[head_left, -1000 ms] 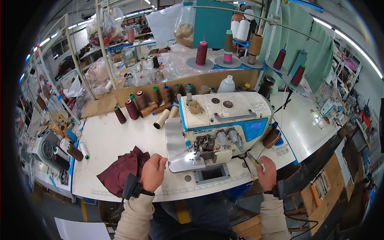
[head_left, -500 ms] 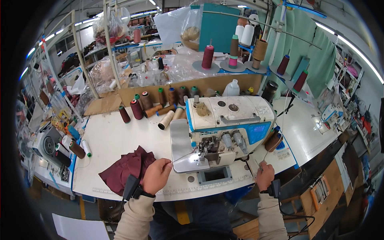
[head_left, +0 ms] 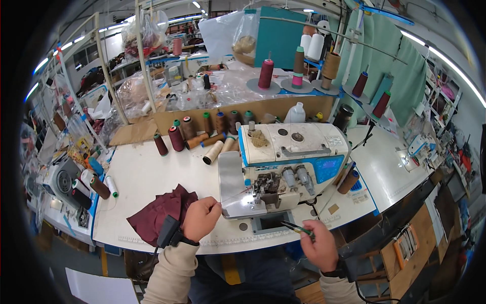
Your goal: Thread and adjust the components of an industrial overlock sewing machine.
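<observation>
My left hand (head_left: 201, 219) is closed in a pinch at the left edge of the overlock sewing machine (head_left: 293, 144). A thin thread (head_left: 237, 195) runs from its fingertips toward the presser foot. Maroon fabric (head_left: 161, 215) lies folded on the table beside that hand, partly behind my wrist. My right hand (head_left: 320, 245) is closed around a small tool with dark pointed prongs (head_left: 292, 225) and green at its grip. The tips point left, in front of the machine's lower opening. Whether it is snips or tweezers I cannot tell.
Several thread cones (head_left: 190, 129) stand and lie behind the machine's left side. A brown cone (head_left: 348, 181) stands at its right. More cones sit on the thread stand (head_left: 296, 87) above. A white plastic bottle (head_left: 295, 112) is behind the machine. A ruler strip (head_left: 217, 242) follows the table's front edge.
My right hand has moved left from the machine's right side to the front of it, and the pointed tool now shows clearly. My left hand stays pinched in nearly the same place.
</observation>
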A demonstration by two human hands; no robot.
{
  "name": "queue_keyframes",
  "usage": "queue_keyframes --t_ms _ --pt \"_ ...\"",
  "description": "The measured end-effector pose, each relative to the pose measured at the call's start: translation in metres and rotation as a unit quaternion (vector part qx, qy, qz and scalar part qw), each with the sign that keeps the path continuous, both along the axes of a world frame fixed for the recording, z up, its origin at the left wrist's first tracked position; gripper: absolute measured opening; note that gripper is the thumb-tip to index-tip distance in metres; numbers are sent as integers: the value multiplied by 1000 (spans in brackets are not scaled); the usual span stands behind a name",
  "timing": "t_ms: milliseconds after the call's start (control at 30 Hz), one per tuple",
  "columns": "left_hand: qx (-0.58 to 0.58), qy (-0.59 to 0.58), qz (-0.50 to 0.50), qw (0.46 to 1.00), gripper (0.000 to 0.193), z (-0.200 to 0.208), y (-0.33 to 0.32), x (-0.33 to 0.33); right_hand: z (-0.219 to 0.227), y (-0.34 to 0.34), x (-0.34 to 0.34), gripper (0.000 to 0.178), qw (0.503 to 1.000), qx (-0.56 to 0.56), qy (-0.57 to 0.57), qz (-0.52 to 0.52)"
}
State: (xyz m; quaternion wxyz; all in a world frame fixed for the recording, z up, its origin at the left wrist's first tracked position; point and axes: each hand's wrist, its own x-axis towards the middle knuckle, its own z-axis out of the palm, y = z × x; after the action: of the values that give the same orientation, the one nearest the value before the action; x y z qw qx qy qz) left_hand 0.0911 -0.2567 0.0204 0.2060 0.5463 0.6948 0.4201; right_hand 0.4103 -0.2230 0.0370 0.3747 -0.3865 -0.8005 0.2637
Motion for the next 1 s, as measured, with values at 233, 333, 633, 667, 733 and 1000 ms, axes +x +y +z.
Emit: queue_keyframes --t_ms 233,333,633,667,733,1000 --pt "4 36 -46 998 21 4 -8 8 -4 21 -75 32 980 166 -94 55" --pt "32 46 -56 997 20 0 -12 11 -9 33 -98 31 962 203 -179 21" --pt "38 68 -92 993 21 4 -15 13 -23 39 -121 26 946 213 -244 -20" --pt "42 74 -93 992 21 4 -15 12 -23 39 -121 26 945 214 -245 -19" --pt "45 90 -92 991 21 6 -16 12 -23 39 -118 24 950 218 -224 -5" --pt "30 119 -239 963 12 38 -37 35 -9 26 -32 27 997 69 -3 -16"
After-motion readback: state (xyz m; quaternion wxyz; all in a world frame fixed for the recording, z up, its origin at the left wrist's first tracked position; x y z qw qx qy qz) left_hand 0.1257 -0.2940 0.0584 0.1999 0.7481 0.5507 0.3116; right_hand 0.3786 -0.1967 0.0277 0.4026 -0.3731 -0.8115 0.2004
